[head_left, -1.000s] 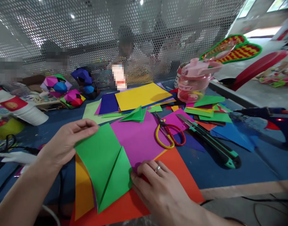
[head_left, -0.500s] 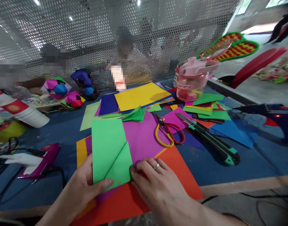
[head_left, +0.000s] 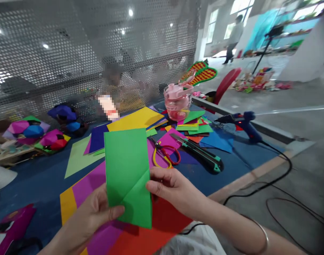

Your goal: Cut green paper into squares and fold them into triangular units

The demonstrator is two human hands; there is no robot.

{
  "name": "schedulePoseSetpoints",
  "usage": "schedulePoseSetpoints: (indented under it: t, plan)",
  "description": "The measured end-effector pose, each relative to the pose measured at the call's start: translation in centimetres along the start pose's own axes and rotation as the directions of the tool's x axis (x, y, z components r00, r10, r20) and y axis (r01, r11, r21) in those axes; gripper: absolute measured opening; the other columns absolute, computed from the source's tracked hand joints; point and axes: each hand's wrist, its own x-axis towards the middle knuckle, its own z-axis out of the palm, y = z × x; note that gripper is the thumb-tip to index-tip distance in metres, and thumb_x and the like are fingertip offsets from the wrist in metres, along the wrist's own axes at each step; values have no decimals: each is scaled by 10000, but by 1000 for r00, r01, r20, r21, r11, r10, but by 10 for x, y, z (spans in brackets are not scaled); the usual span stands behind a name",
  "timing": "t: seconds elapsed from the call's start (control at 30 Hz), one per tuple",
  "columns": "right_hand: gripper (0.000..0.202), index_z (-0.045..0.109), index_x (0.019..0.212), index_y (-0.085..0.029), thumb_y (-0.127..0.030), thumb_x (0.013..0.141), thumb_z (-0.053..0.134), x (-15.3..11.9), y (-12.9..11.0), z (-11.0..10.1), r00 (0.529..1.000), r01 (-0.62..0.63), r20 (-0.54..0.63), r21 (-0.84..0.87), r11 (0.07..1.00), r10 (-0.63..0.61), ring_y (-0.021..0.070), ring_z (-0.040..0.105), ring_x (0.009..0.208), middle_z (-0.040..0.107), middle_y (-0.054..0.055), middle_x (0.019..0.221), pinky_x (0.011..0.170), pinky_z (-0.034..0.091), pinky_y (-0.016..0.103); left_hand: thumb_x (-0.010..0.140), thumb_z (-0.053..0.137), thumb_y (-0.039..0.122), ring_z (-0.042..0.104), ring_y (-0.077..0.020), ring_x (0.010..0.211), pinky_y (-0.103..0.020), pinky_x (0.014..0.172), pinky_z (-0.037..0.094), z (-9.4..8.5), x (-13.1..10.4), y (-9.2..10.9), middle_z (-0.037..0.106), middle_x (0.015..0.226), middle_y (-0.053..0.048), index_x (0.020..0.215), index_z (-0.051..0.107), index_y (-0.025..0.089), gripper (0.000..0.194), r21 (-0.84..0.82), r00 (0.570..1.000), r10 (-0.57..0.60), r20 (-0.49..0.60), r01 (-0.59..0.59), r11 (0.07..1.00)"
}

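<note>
A creased green paper (head_left: 127, 159) is held upright above the table, a diagonal fold line running across its lower half. My left hand (head_left: 98, 209) grips its lower left edge, thumb on the front and fingers behind. At the right edge, my right hand (head_left: 169, 184) pinches the paper between thumb and fingers. Beneath lie orange-red (head_left: 162, 223), purple (head_left: 93, 177) and yellow-orange sheets. Scissors (head_left: 166, 156) with red and yellow handles rest just beyond my right hand, beside a black and green box cutter (head_left: 199, 152).
Behind are a yellow sheet (head_left: 137, 118), a pink jar (head_left: 177, 102) and paper scraps (head_left: 195, 124). A corded glue gun (head_left: 243, 122) stands right. Folded paper balls (head_left: 56, 140) sit left, before a perforated metal screen (head_left: 85, 53). A person (head_left: 234, 37) is far back.
The green paper has been lifted off the sheets and its folded lower corner opened out. My right hand has moved up to its edge. The view has swung right.
</note>
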Motion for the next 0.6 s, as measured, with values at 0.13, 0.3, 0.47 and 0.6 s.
schedulePoseSetpoints:
  t: [0.13, 0.3, 0.47, 0.6]
  plan:
    - [543, 561, 701, -172, -679, 848, 689, 1, -2, -4, 998, -56, 3, 28, 998, 56, 104, 443, 667, 484, -33, 700, 636, 366, 251, 818, 854, 293, 757, -306, 1031, -465, 942, 607, -6, 10, 2, 798, 1108, -97, 1177, 770, 238, 372, 0, 1000, 0, 3, 0, 1000]
    - [616, 511, 611, -183, -742, 824, 661, 3, -7, -4, 998, -65, -8, -47, 997, 65, 92, 360, 605, 436, -49, 610, 568, 317, 246, 844, 831, 291, 755, -296, 1030, -431, 928, 610, -13, 16, -4, 806, 1071, -97, 1137, 795, 235, 301, 8, 999, -13, 47, 12, 1000]
    - [577, 425, 595, -195, -635, 915, 617, 3, 0, -4, 999, -34, -30, -104, 994, 31, 83, 278, 583, 319, -65, 599, 521, 227, 257, 863, 812, 287, 776, -256, 915, -384, 885, 619, -13, 16, -8, 810, 1060, -78, 1112, 810, 253, 251, 33, 998, 6, 56, -8, 999]
    - [497, 357, 603, -206, -455, 960, 596, 1, 9, -3, 992, -57, -124, -246, 968, 26, 82, 236, 571, 266, -70, 599, 505, 181, 274, 854, 821, 319, 776, -247, 895, -357, 855, 624, -8, 15, -9, 811, 1058, -67, 1108, 813, 265, 260, 60, 999, 27, 40, -30, 998]
